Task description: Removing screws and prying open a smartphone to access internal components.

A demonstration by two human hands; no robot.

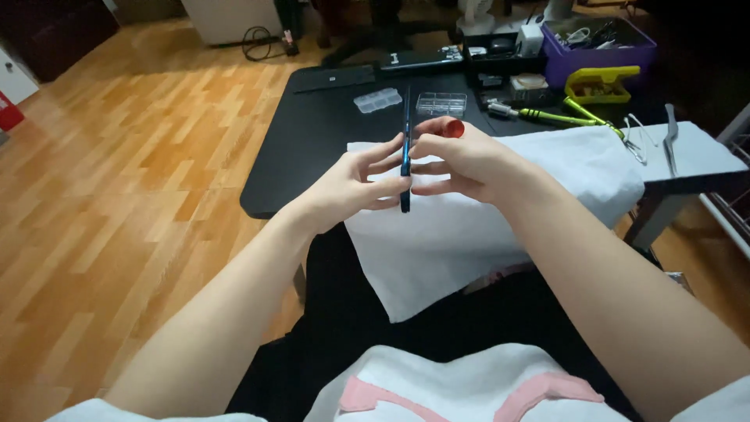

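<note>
A thin, flat dark device with a blue edge [405, 148] stands on its edge, seen end-on, between both hands above a white cloth [469, 234]. My left hand [355, 184] presses its fingertips against the left face. My right hand [461, 160] grips the right face with fingers and thumb. A small red round object [452, 128] shows just behind my right hand's fingers; I cannot tell whether the hand holds it.
The cloth drapes over a black table [312, 133]. Two clear compartment boxes [441, 103] lie at the back. A green-handled tool [558, 117], a yellow case [600, 84], a purple bin [601, 47] and metal tweezers [670, 137] lie right. Wooden floor lies left.
</note>
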